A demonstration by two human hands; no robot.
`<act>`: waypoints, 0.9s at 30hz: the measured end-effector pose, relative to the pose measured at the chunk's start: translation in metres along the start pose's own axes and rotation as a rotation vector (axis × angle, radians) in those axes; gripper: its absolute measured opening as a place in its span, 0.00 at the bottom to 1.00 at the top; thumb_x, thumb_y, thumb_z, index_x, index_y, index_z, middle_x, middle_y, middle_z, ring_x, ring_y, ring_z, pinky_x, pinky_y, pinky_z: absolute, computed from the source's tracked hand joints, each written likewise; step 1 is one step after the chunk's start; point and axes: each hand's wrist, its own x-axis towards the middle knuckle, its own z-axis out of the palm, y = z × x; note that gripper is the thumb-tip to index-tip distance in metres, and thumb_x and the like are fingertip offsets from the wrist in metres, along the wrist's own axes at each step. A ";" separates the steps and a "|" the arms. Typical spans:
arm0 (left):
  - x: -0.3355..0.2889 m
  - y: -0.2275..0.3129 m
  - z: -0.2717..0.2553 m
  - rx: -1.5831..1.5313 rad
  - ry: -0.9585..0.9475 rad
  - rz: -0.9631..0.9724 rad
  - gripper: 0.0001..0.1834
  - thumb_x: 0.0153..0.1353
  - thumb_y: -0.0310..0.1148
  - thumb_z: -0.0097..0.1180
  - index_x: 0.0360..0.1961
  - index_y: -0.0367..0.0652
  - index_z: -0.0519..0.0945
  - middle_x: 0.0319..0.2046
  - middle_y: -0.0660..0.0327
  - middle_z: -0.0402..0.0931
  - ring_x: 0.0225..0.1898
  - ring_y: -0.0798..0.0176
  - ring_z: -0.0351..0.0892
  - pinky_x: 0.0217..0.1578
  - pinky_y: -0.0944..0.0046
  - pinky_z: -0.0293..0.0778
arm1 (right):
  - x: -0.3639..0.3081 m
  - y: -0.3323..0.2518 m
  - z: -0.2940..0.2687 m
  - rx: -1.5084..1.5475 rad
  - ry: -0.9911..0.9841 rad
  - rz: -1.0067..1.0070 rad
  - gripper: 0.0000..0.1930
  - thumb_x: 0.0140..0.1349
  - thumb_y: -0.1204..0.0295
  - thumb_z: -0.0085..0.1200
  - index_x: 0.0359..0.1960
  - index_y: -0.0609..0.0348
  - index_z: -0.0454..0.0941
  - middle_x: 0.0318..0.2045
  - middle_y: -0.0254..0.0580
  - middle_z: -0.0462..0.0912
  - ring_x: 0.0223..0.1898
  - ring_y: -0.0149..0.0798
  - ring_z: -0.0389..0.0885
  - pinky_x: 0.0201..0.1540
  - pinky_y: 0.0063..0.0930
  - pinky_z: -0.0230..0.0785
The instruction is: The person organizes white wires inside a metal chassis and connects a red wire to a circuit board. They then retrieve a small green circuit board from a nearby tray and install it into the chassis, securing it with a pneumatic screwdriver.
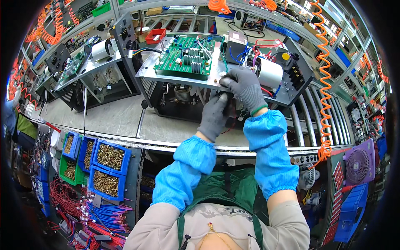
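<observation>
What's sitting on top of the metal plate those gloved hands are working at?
A green circuit board, a boxy part and a white cylinder show there. The right hand covers some of the metal plate, hiding whatever is beneath.

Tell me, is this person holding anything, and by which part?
It cannot be told. The right hand is at the front edge of the metal plate, the left hand just below; whether either grips anything is hidden.

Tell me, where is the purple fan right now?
In the head view, the purple fan is near the right edge, right of the orange hose's bunched lower end and just above a blue bin in the picture.
</observation>
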 end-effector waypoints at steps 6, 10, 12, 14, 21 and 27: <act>-0.002 0.030 -0.064 0.275 0.212 0.121 0.22 0.53 0.30 0.61 0.50 0.38 0.74 0.35 0.62 0.77 0.33 0.65 0.75 0.38 0.65 0.72 | -0.026 -0.045 -0.020 0.791 0.198 0.097 0.14 0.62 0.63 0.56 0.31 0.63 0.74 0.24 0.44 0.79 0.24 0.27 0.80 0.24 0.23 0.70; 0.010 0.034 -0.061 -0.015 0.108 0.197 0.19 0.54 0.26 0.59 0.48 0.37 0.75 0.38 0.64 0.77 0.34 0.69 0.74 0.37 0.68 0.73 | -0.055 -0.096 -0.044 0.895 -0.024 -0.287 0.14 0.58 0.67 0.60 0.38 0.64 0.74 0.28 0.39 0.82 0.30 0.29 0.82 0.32 0.22 0.74; 0.008 0.023 -0.054 -0.490 0.054 0.064 0.16 0.57 0.26 0.55 0.48 0.38 0.75 0.38 0.64 0.77 0.34 0.68 0.75 0.36 0.68 0.72 | -0.081 -0.107 -0.055 0.891 0.055 -0.300 0.22 0.52 0.72 0.65 0.48 0.60 0.71 0.35 0.41 0.81 0.31 0.29 0.81 0.35 0.23 0.74; 0.004 0.020 -0.056 0.039 0.044 0.254 0.12 0.62 0.27 0.49 0.47 0.39 0.76 0.38 0.62 0.77 0.37 0.67 0.76 0.37 0.66 0.72 | -0.117 -0.091 -0.060 0.894 0.097 -0.135 0.24 0.52 0.74 0.63 0.51 0.58 0.69 0.37 0.41 0.81 0.33 0.28 0.81 0.35 0.23 0.73; -0.045 -0.018 -0.060 -0.726 -0.068 -0.356 0.19 0.66 0.35 0.46 0.54 0.34 0.71 0.45 0.56 0.74 0.43 0.65 0.74 0.45 0.67 0.70 | -0.319 0.001 -0.034 -0.101 -0.203 0.488 0.16 0.57 0.61 0.56 0.44 0.54 0.74 0.37 0.45 0.79 0.40 0.49 0.79 0.40 0.44 0.73; -0.104 -0.013 -0.001 -0.627 -0.240 -0.594 0.19 0.65 0.32 0.48 0.55 0.37 0.70 0.35 0.65 0.72 0.32 0.75 0.68 0.35 0.76 0.69 | -0.580 -0.015 -0.099 -0.395 -0.129 1.430 0.18 0.51 0.61 0.55 0.42 0.54 0.77 0.43 0.53 0.77 0.45 0.54 0.78 0.45 0.49 0.71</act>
